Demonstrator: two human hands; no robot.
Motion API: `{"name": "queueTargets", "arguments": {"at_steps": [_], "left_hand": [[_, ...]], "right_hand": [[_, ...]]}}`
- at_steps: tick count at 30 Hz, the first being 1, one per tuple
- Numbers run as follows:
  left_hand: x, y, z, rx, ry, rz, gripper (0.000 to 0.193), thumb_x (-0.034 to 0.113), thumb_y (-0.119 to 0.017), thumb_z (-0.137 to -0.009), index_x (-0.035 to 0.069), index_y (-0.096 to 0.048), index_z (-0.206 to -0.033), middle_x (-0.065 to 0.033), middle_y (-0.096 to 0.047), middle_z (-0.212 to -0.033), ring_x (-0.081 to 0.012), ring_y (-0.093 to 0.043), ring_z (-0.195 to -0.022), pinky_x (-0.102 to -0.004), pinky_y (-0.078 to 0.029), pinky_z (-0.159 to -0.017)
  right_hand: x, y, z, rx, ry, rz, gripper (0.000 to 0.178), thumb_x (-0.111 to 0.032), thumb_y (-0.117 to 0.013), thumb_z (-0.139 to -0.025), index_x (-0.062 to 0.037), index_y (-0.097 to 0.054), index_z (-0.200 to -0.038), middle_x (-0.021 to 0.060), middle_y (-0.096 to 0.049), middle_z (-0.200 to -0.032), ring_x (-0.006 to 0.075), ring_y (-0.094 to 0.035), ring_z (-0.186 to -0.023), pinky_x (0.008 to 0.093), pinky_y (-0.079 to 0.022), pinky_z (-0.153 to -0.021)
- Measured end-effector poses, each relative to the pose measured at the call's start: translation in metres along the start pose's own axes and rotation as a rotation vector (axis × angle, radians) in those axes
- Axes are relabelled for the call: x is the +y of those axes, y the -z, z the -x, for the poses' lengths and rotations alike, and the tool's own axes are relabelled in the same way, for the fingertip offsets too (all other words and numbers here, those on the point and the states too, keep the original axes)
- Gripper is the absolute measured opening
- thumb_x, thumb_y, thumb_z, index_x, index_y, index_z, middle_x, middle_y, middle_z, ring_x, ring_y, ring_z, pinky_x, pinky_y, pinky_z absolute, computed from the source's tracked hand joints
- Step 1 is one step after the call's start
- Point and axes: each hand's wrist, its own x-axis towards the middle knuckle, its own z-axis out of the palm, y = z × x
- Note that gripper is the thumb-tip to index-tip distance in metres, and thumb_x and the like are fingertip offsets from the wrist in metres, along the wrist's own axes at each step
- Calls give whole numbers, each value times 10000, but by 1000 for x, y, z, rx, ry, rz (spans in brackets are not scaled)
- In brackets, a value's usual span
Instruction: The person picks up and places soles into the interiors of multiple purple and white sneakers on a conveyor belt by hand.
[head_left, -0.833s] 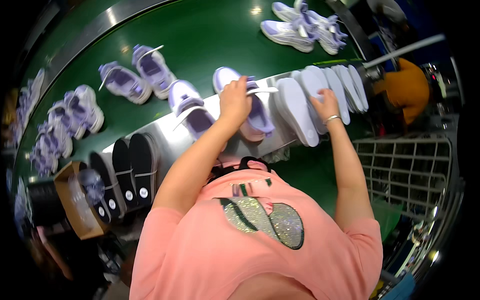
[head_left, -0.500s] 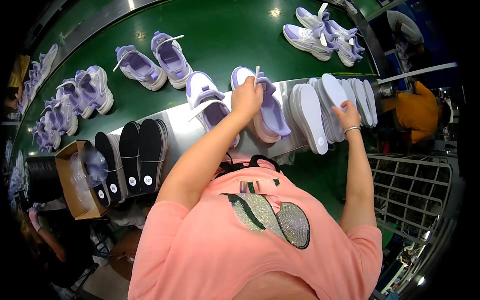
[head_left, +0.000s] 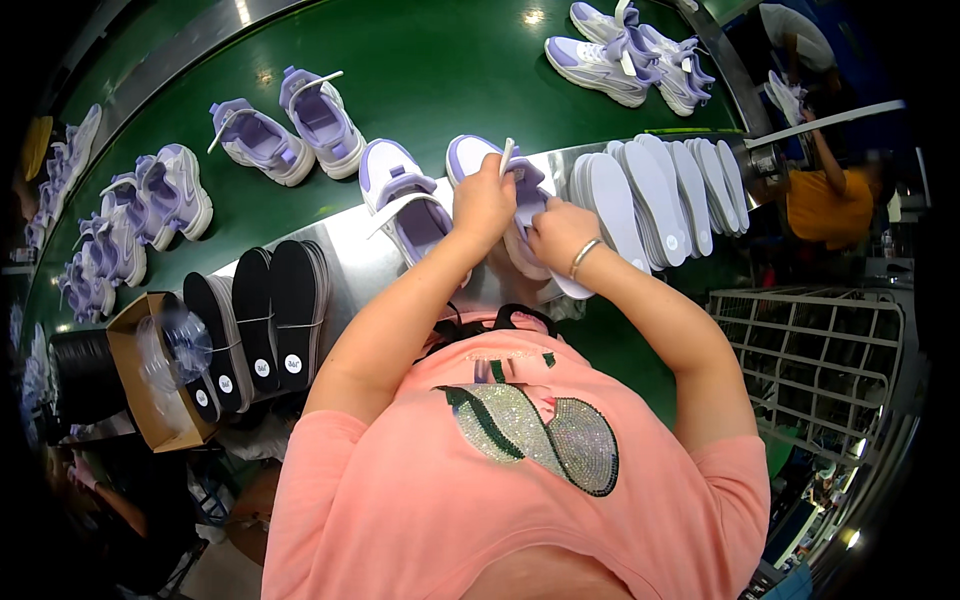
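A white and lilac sneaker (head_left: 464, 160) lies before me on the metal ledge, its toe pointing away. My left hand (head_left: 484, 208) is closed on the sneaker's tongue, where a white lace end sticks up. My right hand (head_left: 562, 236) grips a white insole (head_left: 572, 288) at the shoe's opening; the insole's front is hidden by the hand and shoe, while its rounded heel end shows below the wrist. Just left rests the matching sneaker (head_left: 388, 165), a white lace across its opening. Stacks of white insoles (head_left: 612, 200) stand to the right of my right hand.
Several stacks of black insoles (head_left: 300, 310) and a cardboard box (head_left: 180, 428) with clear plastic line the ledge at left. More sneakers (head_left: 258, 140) sit on the green belt (head_left: 440, 70). A wire rack (head_left: 810, 340) stands at right; a person in orange (head_left: 830, 205) is beyond.
My right hand has come left from the white insole stacks with an insole, down to the sneaker's opening. My left hand keeps its hold on the tongue.
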Motion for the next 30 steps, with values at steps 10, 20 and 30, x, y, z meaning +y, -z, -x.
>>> {"name": "queueTargets", "arguments": {"at_steps": [10, 20, 30], "left_hand": [[-1, -10, 1, 33, 28, 1, 182, 142, -482, -803, 23, -472, -940, -218, -582, -663, -392, -569, -630, -474, -435, -594], [0, -10, 3, 25, 12, 53, 217, 168, -503, -797, 24, -484, -958, -223, -584, -712, -397, -567, -678, -461, -441, -615], [-3, -12, 1, -18, 38, 101, 281, 176, -519, -794, 11, -504, -1021, -233, -593, -809, -390, -573, -769, -415, -452, -681]], "right_hand": [[13, 50, 39, -249, -5, 57, 295, -296, -590, -676, -51, -585, -839, 126, -593, -769, 288, -591, -748, 379, -481, -647], [0, -7, -19, -134, 171, 127, 139, -173, -540, -721, -65, -626, -736, 137, -605, -813, 264, -599, -762, 349, -491, -654], [-2, 6, -62, -696, 175, 157, 304, -186, -574, -691, -51, -599, -962, 178, -554, -1037, 265, -518, -1010, 343, -400, -857]]}}
